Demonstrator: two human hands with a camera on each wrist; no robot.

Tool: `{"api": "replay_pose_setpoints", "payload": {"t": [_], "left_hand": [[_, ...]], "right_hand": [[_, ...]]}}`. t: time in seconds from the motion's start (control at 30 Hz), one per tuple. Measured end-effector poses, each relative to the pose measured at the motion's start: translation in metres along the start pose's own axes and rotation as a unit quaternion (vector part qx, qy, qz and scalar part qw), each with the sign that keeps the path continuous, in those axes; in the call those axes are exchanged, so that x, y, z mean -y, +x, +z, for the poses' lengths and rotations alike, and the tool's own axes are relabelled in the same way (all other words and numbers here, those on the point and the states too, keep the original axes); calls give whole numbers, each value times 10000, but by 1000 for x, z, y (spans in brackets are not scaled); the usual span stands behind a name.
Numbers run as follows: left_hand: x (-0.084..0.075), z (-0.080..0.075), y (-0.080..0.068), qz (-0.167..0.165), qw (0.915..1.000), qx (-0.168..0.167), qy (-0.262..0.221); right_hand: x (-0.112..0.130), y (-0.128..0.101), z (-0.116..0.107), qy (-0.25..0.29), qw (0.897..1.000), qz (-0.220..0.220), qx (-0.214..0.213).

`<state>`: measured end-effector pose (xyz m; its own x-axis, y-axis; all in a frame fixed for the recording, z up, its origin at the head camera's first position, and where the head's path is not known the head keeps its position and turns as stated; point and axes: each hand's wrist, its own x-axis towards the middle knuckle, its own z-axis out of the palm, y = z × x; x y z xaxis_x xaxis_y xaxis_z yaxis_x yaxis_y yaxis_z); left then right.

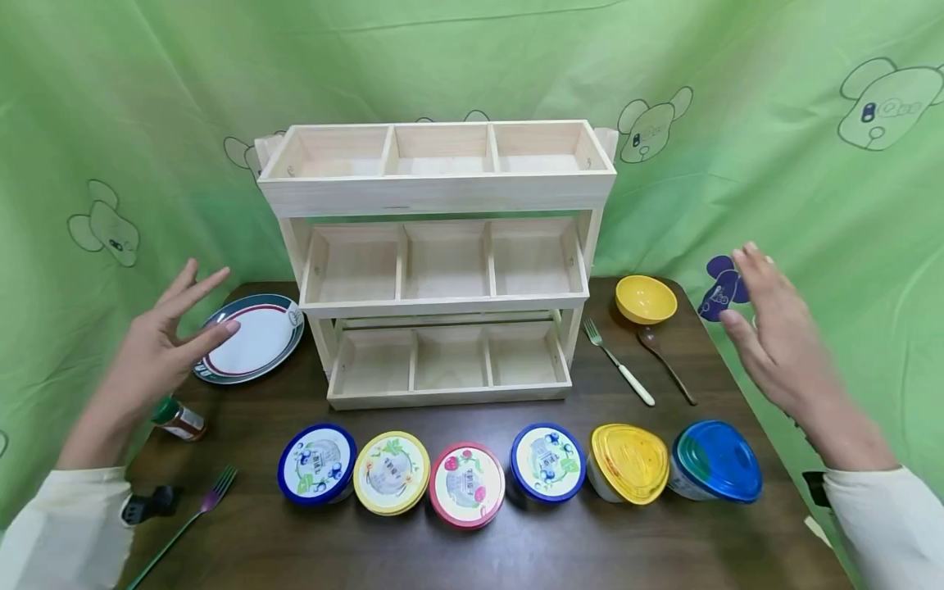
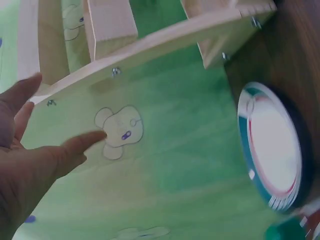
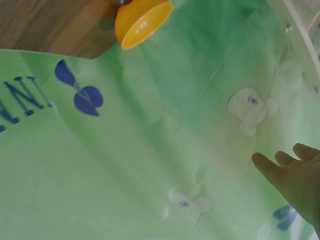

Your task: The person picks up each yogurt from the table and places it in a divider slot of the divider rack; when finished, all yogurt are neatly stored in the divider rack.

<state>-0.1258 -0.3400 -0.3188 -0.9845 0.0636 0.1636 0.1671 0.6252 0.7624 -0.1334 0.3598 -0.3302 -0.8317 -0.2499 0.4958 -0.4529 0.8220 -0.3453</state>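
Note:
My left hand [image 1: 165, 340] is raised at the left with its fingers spread and nothing held. Below and beside it are a white plate [image 1: 254, 338] with a teal rim and a small green-capped jar [image 1: 179, 419]. My right hand [image 1: 785, 344] hovers past the table's right edge, fingers straight, holding nothing. Nearest to it are a yellow bowl [image 1: 646, 300], a brown spoon [image 1: 666, 365] and a white-handled fork [image 1: 618, 361]. Between the hands stands a three-tier wooden rack [image 1: 437, 197], each tier divided into three bare compartments.
Along the front runs a row of lidded tubs, from a blue-lidded one [image 1: 317, 465] through yellow [image 1: 392, 474] and pink [image 1: 467, 485] to a plain blue lid [image 1: 717, 460] at the right. A purple-and-green fork [image 1: 184, 524] lies front left. Green printed cloth [image 1: 457, 57] hangs behind.

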Motion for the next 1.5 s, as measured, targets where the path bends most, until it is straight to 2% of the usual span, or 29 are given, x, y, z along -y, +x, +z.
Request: {"api": "replay_pose_setpoints", "payload": {"t": [0.13, 0.27, 0.3, 0.4, 0.47, 0.5, 0.53, 0.63, 0.77, 0.83, 0.97, 1.1, 1.23, 1.3, 1.4, 1.5], "left_hand": [[13, 8, -3, -53, 9988, -28, -485], [28, 12, -6, -66, 9968, 26, -791], [32, 13, -7, -63, 9944, 57, -1052], [44, 16, -11, -111, 9778, 125, -2088], [52, 19, -13, -137, 9580, 181, -2858], [56, 21, -13, -160, 9455, 212, -3246], [60, 23, -15, -172, 9392, 234, -3421], [70, 30, -18, -194, 9263, 334, -3747], [79, 41, -22, -348, 9179, 410, -3931], [82, 47, -25, -493, 9209, 403, -3846], [91, 60, -30, -681, 9321, 483, -3525], [98, 74, -31, -876, 9457, 773, -3032], [99, 87, -29, -1098, 9650, 1078, -2122], [100, 94, -27, -1144, 9705, 1183, -1760], [101, 101, -25, -1233, 9710, 1316, -1568], [102, 105, -21, -1336, 9656, 1364, -1766]], "right_hand": [[-4, -14, -10, 321, 9987, 266, -300], [-9, -31, -12, 342, 9972, 486, -460], [-11, -36, -12, 325, 9968, 526, -509], [-16, -51, -10, 323, 9951, 644, -676], [-19, -63, -8, 294, 9937, 771, -765], [-20, -70, -7, 295, 9929, 848, -786], [-22, -76, -6, 290, 9920, 923, -808], [-25, -96, -3, 357, 9889, 1182, -824], [-27, -119, 5, 563, 9833, 1469, -919], [-25, -130, 11, 692, 9788, 1628, -1034], [-18, -151, 25, 930, 9716, 1845, -1156], [-14, -169, 35, 1077, 9671, 2158, -809], [-12, -183, 43, 1287, 9628, 2328, -485], [-10, -188, 48, 1462, 9603, 2343, -385], [-5, -193, 53, 1788, 9536, 2412, -218], [1, -195, 59, 2358, 9361, 2608, -145]]}}
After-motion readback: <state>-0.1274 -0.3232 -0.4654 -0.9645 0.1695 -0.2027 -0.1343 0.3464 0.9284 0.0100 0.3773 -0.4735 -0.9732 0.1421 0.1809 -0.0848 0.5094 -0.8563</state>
